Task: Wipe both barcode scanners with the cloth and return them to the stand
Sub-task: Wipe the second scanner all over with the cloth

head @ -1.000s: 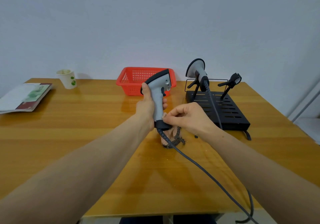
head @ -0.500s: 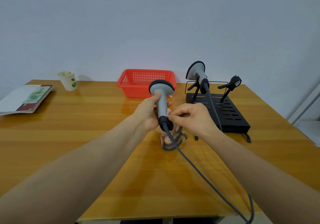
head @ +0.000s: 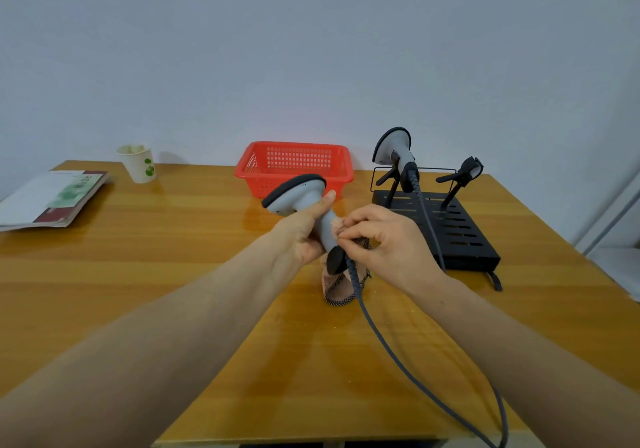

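Scanner (head: 298,192) is gripped at the handle, left hand (head: 294,240) fingers curled round. Cloth (head: 341,286) is pinched against it by right hand (head: 388,240). Judged light, rigid, slick; cable drag expected.

Counter (head: 173,274): glossy varnished wood noted. Basket (head: 294,167): red plastic; stand (head: 460,236): matt black metal. Cloth (head: 337,288): coarse weave observed.

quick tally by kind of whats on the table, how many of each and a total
barcode scanners: 2 (held scanner, docked scanner)
cloth: 1
stand: 1
red basket: 1
paper cup: 1
booklet pile: 1
total: 7
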The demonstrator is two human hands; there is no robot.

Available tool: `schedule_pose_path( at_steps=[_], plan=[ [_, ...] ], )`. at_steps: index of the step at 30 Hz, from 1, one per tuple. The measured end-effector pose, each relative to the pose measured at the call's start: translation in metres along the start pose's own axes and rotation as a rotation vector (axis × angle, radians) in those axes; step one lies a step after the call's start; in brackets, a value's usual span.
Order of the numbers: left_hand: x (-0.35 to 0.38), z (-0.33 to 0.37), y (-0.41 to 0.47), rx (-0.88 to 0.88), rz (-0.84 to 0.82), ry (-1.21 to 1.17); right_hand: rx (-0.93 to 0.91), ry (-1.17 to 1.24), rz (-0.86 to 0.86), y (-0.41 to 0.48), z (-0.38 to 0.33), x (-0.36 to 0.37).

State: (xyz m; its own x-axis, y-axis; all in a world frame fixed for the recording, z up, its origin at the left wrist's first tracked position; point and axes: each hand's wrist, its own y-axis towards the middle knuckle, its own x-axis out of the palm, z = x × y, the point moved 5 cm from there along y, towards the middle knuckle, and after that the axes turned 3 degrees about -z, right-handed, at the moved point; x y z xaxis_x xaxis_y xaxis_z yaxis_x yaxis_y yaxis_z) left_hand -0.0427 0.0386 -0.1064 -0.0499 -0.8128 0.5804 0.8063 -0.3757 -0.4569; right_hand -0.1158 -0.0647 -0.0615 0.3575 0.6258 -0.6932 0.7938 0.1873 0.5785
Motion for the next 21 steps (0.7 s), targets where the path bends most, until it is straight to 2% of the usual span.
schedule_pose_path(
  at_steps=[4,8,11,13,17,21],
  plan=[
    [-0.004,-0.007,0.003,-0.045,0.035,0.056,0.04,0.047,-0.041,-0.007,0.01,-0.001],
    [-0.007,-0.004,0.005,0.047,0.055,0.05,0.195,0.043,-0.124,-0.011,0.027,-0.001],
    [-0.007,0.001,0.006,0.143,0.067,0.064,0.265,-0.023,-0.092,-0.009,0.034,-0.009],
    [-0.005,0.003,0.006,0.186,0.085,0.072,0.232,-0.031,-0.024,-0.008,0.031,-0.013],
    [-0.001,0.004,0.005,0.22,0.152,0.093,0.125,-0.092,-0.095,-0.014,0.022,0.003],
    [-0.004,0.002,0.006,0.213,0.218,0.096,0.02,-0.127,-0.07,-0.019,0.016,0.009]
  ],
)
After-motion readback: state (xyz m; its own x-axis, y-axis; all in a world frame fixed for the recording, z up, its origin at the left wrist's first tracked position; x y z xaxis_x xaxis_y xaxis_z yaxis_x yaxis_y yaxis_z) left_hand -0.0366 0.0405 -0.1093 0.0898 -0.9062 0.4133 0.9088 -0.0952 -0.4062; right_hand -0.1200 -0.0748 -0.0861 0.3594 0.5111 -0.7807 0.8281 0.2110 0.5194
